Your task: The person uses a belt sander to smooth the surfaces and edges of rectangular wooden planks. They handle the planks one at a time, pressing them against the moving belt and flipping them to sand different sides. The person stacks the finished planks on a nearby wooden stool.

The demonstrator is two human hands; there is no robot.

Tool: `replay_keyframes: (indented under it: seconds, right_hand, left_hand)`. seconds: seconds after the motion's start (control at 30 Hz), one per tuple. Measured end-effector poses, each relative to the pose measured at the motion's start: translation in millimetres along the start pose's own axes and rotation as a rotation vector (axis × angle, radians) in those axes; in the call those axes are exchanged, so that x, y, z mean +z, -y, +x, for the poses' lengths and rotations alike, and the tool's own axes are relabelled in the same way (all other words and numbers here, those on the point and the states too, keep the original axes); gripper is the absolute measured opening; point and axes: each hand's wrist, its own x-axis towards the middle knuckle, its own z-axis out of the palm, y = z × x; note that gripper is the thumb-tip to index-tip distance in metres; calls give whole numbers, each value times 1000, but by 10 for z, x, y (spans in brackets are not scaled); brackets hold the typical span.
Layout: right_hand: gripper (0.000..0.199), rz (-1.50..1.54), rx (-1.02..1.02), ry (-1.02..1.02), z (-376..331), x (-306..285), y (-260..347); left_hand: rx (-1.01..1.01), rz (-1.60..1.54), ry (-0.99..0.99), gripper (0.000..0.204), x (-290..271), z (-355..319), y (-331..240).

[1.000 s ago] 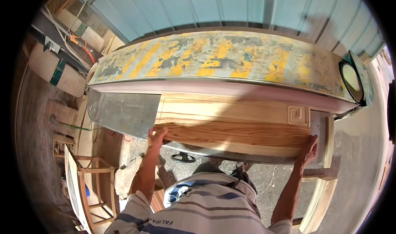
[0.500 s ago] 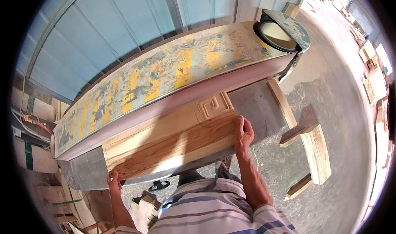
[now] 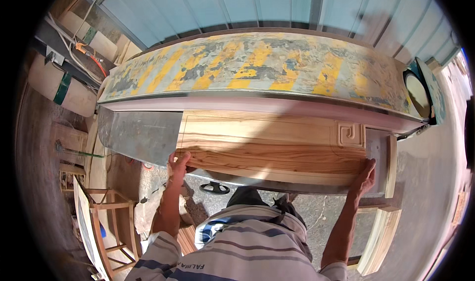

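A long pale wooden board (image 3: 267,145) with brown grain lies flat on the grey metal table (image 3: 141,135) of a belt sander. Its far long edge is against or very close to the pinkish sanding belt (image 3: 232,103). A squared spiral (image 3: 350,134) is carved at the board's far right corner. My left hand (image 3: 177,164) grips the near left corner, thumb on top and fingers partly hidden below. Around the near right corner my right hand (image 3: 365,179) is closed, its fingers against the board's end and edge.
Behind the belt runs the worn yellow-striped sander cover (image 3: 257,68), with a round drum (image 3: 417,94) at its right end. A black handwheel (image 3: 214,188) sits under the table. Wooden pieces (image 3: 378,241) stand at the right, a wooden frame (image 3: 111,221) at the lower left.
The board has slid to the right along the belt with both my hands on it. More bare table shows at its left end, less at its right. My view has turned.
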Motion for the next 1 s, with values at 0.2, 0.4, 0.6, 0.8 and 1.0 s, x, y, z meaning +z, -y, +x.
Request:
replay_keyframes:
  seconds: [0.2,0.4,0.6,0.8,1.0]
  right_hand:
    - [49,79,9,55,-115,73,-83]
    - [48,82,2,-20,304,-175,-48]
    - [28,278,-2,67,11,-84,-188]
    - [33,6,21,-11,-42,118,-227]
    - [38,175,2,-106,412,-190,-119]
  left_hand:
    - [-17,47,5,79,-155,-24,-179]
    - [40,-14,2,79,218,-203,-19]
    - [1,-277,170,65,6,51,65]
    - [55,-5,103,71,-270,242,90]
    - [-5,40,67,76,183,-69,75]
